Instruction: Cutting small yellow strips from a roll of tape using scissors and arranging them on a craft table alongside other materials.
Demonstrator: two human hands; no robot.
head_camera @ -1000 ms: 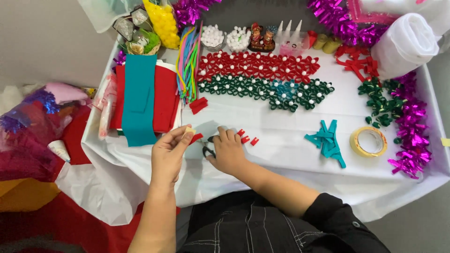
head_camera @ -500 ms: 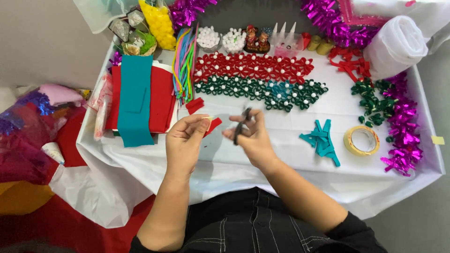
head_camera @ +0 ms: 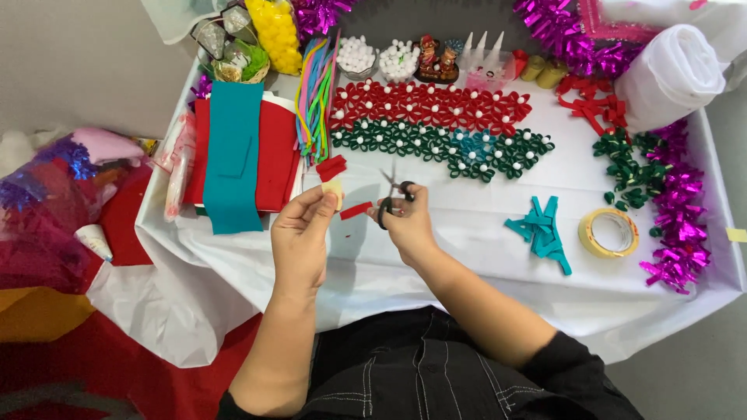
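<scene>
A person is sitting at a craft table covered in a white cloth point(head_camera: 467, 257), seen from above, with both forearms reaching forward. The left hand point(head_camera: 302, 237) is raised just above the table's near edge, thumb and fingertips pressed together on a small red strip point(head_camera: 355, 210) that sticks out to the right. The right hand point(head_camera: 406, 225) is gripping small black-handled scissors point(head_camera: 391, 193), fingers curled through the loops and blades pointing up and away, just beside the strip.

Compared with a second ago, both hands are lifting clear of the cloth, and the loose red snippets that were lying by them are no longer showing. The hands are now working in the air, which suggests cutting of the strip is under way.

Just beyond the hands, another red scrap point(head_camera: 332, 167) is lying on the cloth. To the left, teal felt point(head_camera: 233, 155) is lying over red felt point(head_camera: 276, 155). To the right are teal strips point(head_camera: 541, 232) and a tape roll point(head_camera: 609, 232). Farther back, rows of red loop flowers point(head_camera: 436, 105) and green loop flowers point(head_camera: 443, 144) with white beads are lying across the table, with pink tinsel point(head_camera: 677, 210) along the right edge.
</scene>
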